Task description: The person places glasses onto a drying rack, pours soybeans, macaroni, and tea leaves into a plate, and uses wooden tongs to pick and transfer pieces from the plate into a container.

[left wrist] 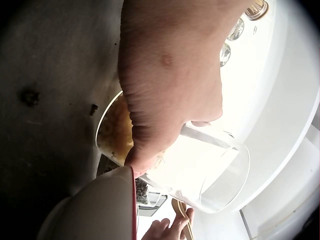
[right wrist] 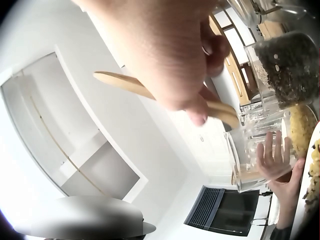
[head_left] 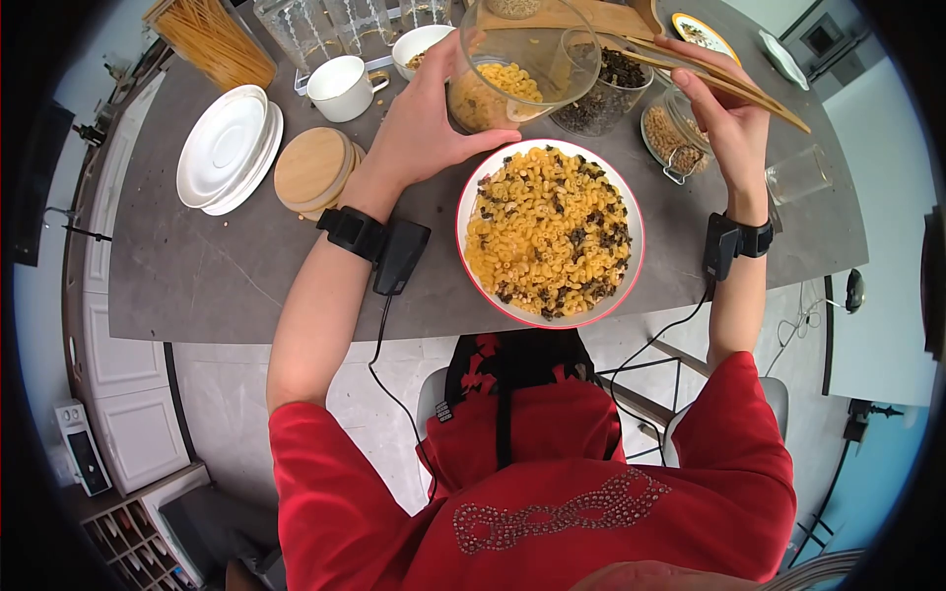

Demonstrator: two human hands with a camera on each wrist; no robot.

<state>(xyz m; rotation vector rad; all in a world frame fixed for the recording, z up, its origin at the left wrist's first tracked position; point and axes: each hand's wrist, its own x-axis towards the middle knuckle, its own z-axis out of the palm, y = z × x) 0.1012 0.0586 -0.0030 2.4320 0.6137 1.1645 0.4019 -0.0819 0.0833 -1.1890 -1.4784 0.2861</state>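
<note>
My left hand (head_left: 434, 128) grips a clear container (head_left: 537, 34) with yellow macaroni in it, tilted above the far rim of a bowl. That white, red-rimmed bowl (head_left: 637, 231) is full of macaroni (head_left: 522, 227) mixed with dark dried pieces. Fingers spread around the container's side show in the right wrist view, where the left hand (right wrist: 280, 175) appears at lower right. My right hand (head_left: 734, 138) holds a long wooden utensil (head_left: 759, 96) over the right of the table. One rounded end of this utensil (right wrist: 117, 82) juts past the hand in the right wrist view.
Behind the bowl stand a jar of dark dried pieces (head_left: 596, 103) and a clip-top jar of beans (head_left: 675, 138). A clear glass (head_left: 800, 175) is at right. Leftward are stacked white plates (head_left: 222, 148), round wooden coasters (head_left: 313, 169), a white cup (head_left: 340, 91) and a spaghetti container (head_left: 212, 44).
</note>
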